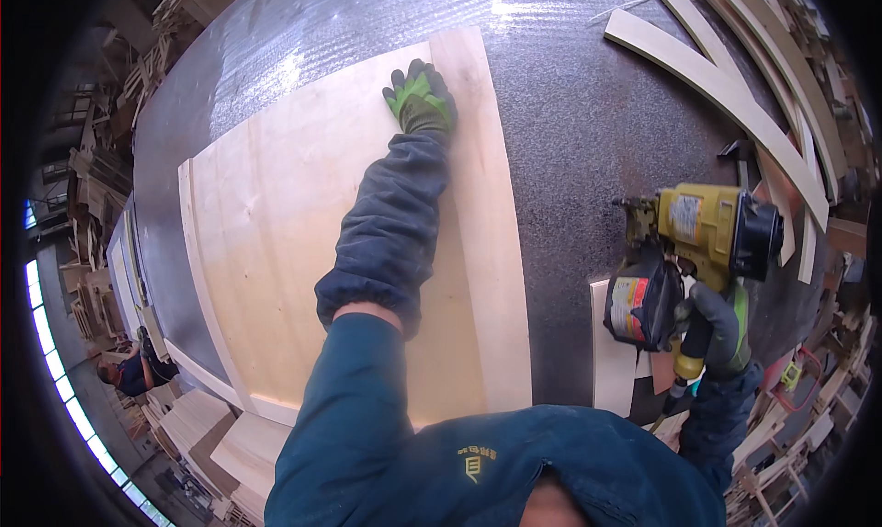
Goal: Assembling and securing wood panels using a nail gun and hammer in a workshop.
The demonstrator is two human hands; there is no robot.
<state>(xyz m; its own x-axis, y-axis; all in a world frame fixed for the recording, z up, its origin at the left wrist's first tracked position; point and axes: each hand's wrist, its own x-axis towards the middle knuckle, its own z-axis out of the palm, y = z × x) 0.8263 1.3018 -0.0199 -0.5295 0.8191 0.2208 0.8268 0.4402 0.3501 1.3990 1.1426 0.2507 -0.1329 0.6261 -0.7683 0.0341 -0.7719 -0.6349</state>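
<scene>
A pale plywood panel (285, 215) lies flat on the dark, shiny worktable (588, 150), with a wooden strip (482, 224) along its right side and a narrower strip (209, 279) along its left. My left hand (423, 100), in a green and dark glove, rests near the far end of the right strip, fingers spread over the seam with the panel. Off to the right, my right hand (721, 325), gloved too, is wrapped round the handle of a yellow and black coil nail gun (703, 226). The gun is held above the table, its nose toward the left, apart from the panel.
Several long wooden strips (726, 95), some curved, lie at the far right. A short pale board (614, 362) sits below the nail gun. Wood pieces are stacked around the table, including boards (197, 426) at the lower left. Another person (138, 369) is at the far left.
</scene>
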